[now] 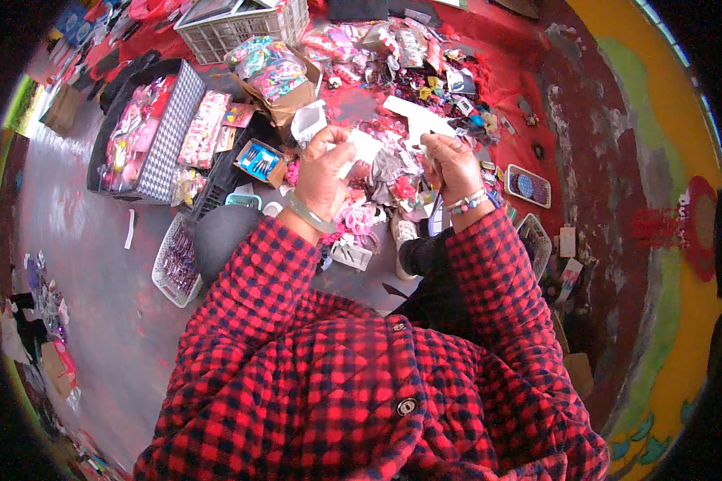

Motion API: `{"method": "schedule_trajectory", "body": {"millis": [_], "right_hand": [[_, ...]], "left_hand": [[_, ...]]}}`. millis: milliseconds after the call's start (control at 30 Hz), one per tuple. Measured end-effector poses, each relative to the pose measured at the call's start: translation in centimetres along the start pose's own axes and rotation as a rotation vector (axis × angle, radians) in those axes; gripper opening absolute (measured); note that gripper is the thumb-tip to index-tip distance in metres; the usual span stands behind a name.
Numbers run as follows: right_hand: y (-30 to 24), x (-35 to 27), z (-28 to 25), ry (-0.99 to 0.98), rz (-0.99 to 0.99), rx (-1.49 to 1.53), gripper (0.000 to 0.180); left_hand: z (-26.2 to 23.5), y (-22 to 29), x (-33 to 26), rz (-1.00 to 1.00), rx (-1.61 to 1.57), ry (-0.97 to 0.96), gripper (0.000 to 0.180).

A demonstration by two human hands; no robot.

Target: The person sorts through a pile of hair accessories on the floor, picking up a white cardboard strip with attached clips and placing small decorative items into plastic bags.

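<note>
The left hand [322,168] and right hand [451,164] each pinch one end of a small white packet [367,146] held between them.

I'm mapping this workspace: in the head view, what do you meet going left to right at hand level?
Black-and-white checked bin → small open blue box → left hand → white card → right hand → small tray with blue discs.
</note>
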State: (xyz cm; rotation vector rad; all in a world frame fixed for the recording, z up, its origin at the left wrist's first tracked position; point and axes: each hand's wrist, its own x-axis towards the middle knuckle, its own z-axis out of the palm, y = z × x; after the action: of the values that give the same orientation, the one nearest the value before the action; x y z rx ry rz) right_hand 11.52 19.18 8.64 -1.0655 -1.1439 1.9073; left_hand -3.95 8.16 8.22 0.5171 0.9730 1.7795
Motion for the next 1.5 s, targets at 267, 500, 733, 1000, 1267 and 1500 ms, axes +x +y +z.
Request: {"method": "schedule_trajectory", "body": {"millis": [267,500,733,1000,1267,1500], "right_hand": [[-0.2,-1.4,0.6,-0.248,0.023,-0.428,0.021],[-0.3,-1.8,1.1,-0.297,0.013,-0.538,0.017],[0.0,-1.7,1.0,-0.318,0.005,-0.406,0.015],[-0.1,-1.6,1.0,-0.343,0.066,-0.271,0.016],[-0.4,-1.9,1.1,-0.329,-0.012,-0.389,0.012],[0.0,-1.5,0.9,-0.317,0.014,-0.291,0.008]], "left_hand": [[0.4,0.5,-0.2,-0.338,-0.134,-0.092,0.017],[-0.9,-2.2,0.8,-0.332,-0.07,-0.124,0.013],[-1.1,-2.5,0.9,-0.307,-0.147,-0.098,0.012],[-0.2,-1.5,0.3,-0.263,-0.168,-0.007,0.012],[-0.2,-1.7,0.3,-0.253,-0.185,0.036,0.009],[-0.1,-1.9,0.3,-0.252,-0.271,0.007,0.009]]}}
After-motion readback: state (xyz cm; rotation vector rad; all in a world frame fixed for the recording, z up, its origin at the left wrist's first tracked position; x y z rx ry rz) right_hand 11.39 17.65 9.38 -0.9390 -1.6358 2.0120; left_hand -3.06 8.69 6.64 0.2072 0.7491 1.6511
